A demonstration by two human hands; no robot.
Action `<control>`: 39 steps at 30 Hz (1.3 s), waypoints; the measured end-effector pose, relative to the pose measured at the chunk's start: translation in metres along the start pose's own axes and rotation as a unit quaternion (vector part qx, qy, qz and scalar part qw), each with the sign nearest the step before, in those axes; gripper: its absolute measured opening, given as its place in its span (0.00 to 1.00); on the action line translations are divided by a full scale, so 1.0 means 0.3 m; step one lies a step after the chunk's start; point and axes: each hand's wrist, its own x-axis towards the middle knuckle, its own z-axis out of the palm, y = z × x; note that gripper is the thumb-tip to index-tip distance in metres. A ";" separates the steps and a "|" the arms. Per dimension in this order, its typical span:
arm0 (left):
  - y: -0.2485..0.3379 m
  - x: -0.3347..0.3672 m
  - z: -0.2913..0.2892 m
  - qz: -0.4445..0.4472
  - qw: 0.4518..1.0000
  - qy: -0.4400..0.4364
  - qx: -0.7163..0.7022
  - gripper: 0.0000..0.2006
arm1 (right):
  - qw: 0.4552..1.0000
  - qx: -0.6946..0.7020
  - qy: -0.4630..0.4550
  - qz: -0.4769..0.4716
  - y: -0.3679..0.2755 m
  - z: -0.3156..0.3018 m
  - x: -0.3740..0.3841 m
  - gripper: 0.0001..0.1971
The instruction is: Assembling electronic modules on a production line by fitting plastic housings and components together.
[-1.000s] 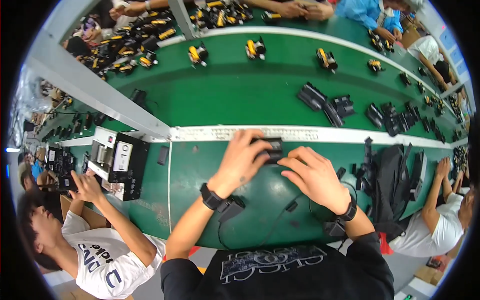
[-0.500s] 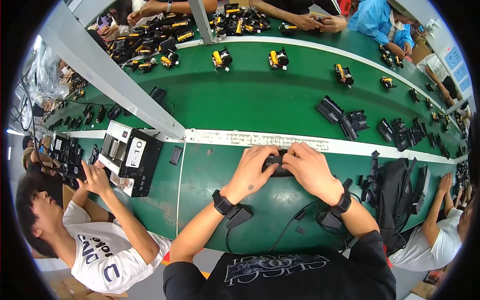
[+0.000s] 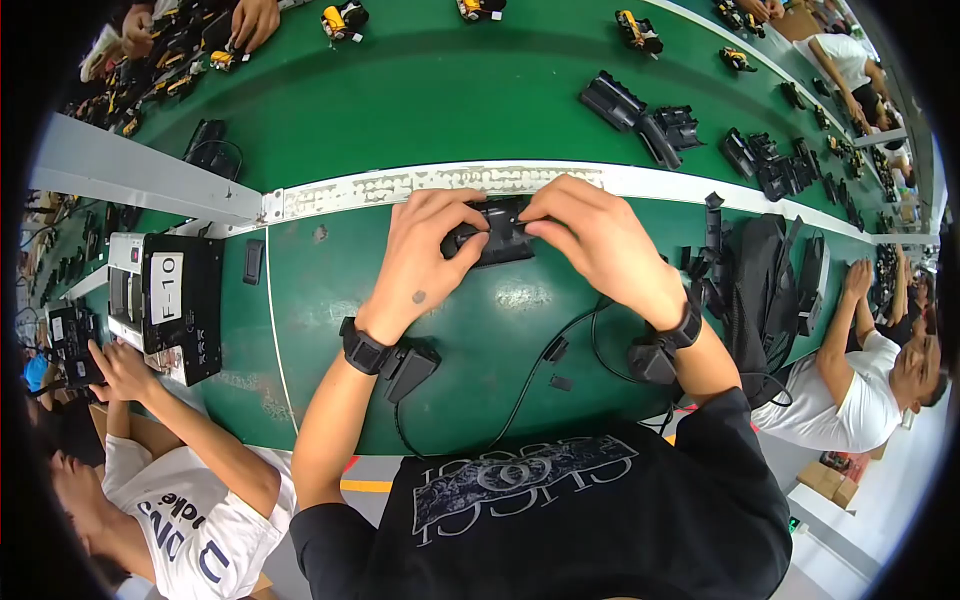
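Note:
A black plastic housing (image 3: 508,240) with a curved, ribbed shape rests at the far edge of the green bench, between my two hands. My left hand (image 3: 428,240) is closed round its left end, thumb and fingers curled over a dark rounded part there. From the other side, my right hand (image 3: 592,235) pinches the right edge of the housing with thumb and forefinger. Whether a separate small piece lies in that pinch cannot be made out. Each wrist wears a black strap with a boxy device, the left device (image 3: 412,370) and the right device (image 3: 655,360) trailing cables.
Beyond the white rail (image 3: 440,185) runs a green conveyor (image 3: 440,110) carrying black housings (image 3: 655,120) and yellow-black assemblies (image 3: 638,32). A black bag (image 3: 762,290) lies at right, a machine (image 3: 165,300) and grey post (image 3: 150,175) at left. Co-workers sit on both sides.
The view has shifted, so bench and conveyor sit higher and further left. My hands have drawn apart, my right hand moving to the housing's right edge and baring more of it.

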 end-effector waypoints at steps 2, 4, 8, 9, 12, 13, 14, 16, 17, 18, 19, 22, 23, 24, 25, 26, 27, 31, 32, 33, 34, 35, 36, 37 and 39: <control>0.000 -0.005 0.000 -0.003 1.000 0.002 -0.007 0.06 | 0.998 -0.045 -0.006 -0.049 -0.003 0.027 0.014 0.06; 0.002 -0.008 0.002 -0.014 1.000 -0.010 -0.013 0.06 | 0.995 -0.066 -0.011 -0.073 0.004 0.044 0.020 0.06; -0.001 -0.011 -0.001 -0.023 0.999 -0.015 -0.017 0.06 | 0.993 -0.093 -0.011 -0.073 0.018 0.071 0.036 0.07; -0.004 -0.011 -0.001 -0.023 0.999 -0.016 -0.019 0.06 | 0.993 -0.093 -0.023 -0.073 0.018 0.065 0.040 0.07; -0.017 -0.012 0.005 -0.011 1.000 0.002 -0.013 0.06 | 0.992 -0.095 -0.045 -0.072 0.014 0.051 0.052 0.07; -0.020 -0.011 0.006 -0.004 1.000 0.011 -0.010 0.06 | 0.993 -0.086 -0.041 -0.074 0.018 0.051 0.051 0.07; -0.022 -0.010 0.007 -0.004 1.000 0.011 -0.010 0.06 | 0.994 -0.077 -0.036 -0.075 0.022 0.052 0.051 0.07; -0.020 -0.007 0.007 -0.004 1.000 0.010 -0.014 0.07 | 0.994 -0.068 -0.031 -0.076 0.024 0.051 0.052 0.07; -0.020 -0.006 0.007 -0.003 1.000 0.009 -0.016 0.07 | 0.994 -0.069 -0.030 -0.082 0.023 0.050 0.053 0.07; -0.020 -0.008 0.006 -0.003 1.000 0.009 -0.016 0.07 | 0.993 -0.070 -0.029 -0.088 0.023 0.049 0.054 0.07; -0.022 -0.010 0.007 -0.003 1.000 0.009 -0.014 0.07 | 0.993 -0.071 -0.027 -0.094 0.024 0.048 0.055 0.07; -0.024 -0.012 0.008 -0.002 1.000 0.010 -0.010 0.07 | 0.993 -0.069 -0.037 -0.089 0.040 0.054 0.049 0.07; -0.023 -0.012 0.009 -0.001 1.000 0.011 -0.009 0.07 | 0.993 -0.067 -0.042 -0.086 0.043 0.054 0.048 0.07; -0.023 -0.012 0.011 -0.001 1.000 0.012 -0.009 0.07 | 0.993 -0.067 -0.042 -0.086 0.043 0.053 0.048 0.07; -0.023 -0.013 0.012 0.000 1.000 0.014 -0.008 0.07 | 0.992 -0.077 -0.049 -0.088 0.042 0.053 0.048 0.07; -0.023 -0.014 0.012 -0.001 1.000 0.014 -0.008 0.07 | 0.991 -0.085 -0.058 -0.090 0.041 0.054 0.052 0.07; -0.022 -0.015 0.011 -0.003 1.000 0.014 -0.009 0.06 | 0.989 -0.094 -0.067 -0.092 0.039 0.055 0.056 0.07; -0.023 -0.018 0.010 -0.011 1.000 0.013 -0.009 0.06 | 0.973 -0.160 -0.124 -0.108 0.022 0.058 0.085 0.07; -0.023 -0.015 0.012 -0.013 1.000 0.012 -0.007 0.06 | 0.974 -0.158 -0.125 -0.106 0.019 0.054 0.100 0.07; -0.020 -0.015 0.016 -0.013 1.000 0.007 -0.007 0.06 | 0.967 -0.179 -0.143 -0.109 0.012 0.048 0.112 0.07; -0.019 -0.008 0.017 -0.013 1.000 0.001 -0.011 0.06 | 0.960 -0.200 -0.161 -0.111 0.009 0.044 0.125 0.07; -0.019 0.006 0.016 -0.006 1.000 0.004 -0.006 0.06 | 0.952 -0.222 -0.177 -0.113 0.009 0.045 0.133 0.07; -0.013 0.011 0.010 0.001 1.000 0.005 -0.001 0.07 | 0.954 -0.220 -0.176 -0.104 0.000 0.056 0.132 0.07; -0.006 0.010 0.006 0.010 1.000 0.007 0.004 0.07 | 0.952 -0.221 -0.187 -0.099 -0.013 0.067 0.136 0.07; -0.007 0.010 0.005 0.012 1.000 -0.004 0.005 0.07 | 0.944 -0.241 -0.204 -0.092 -0.009 0.037 0.148 0.06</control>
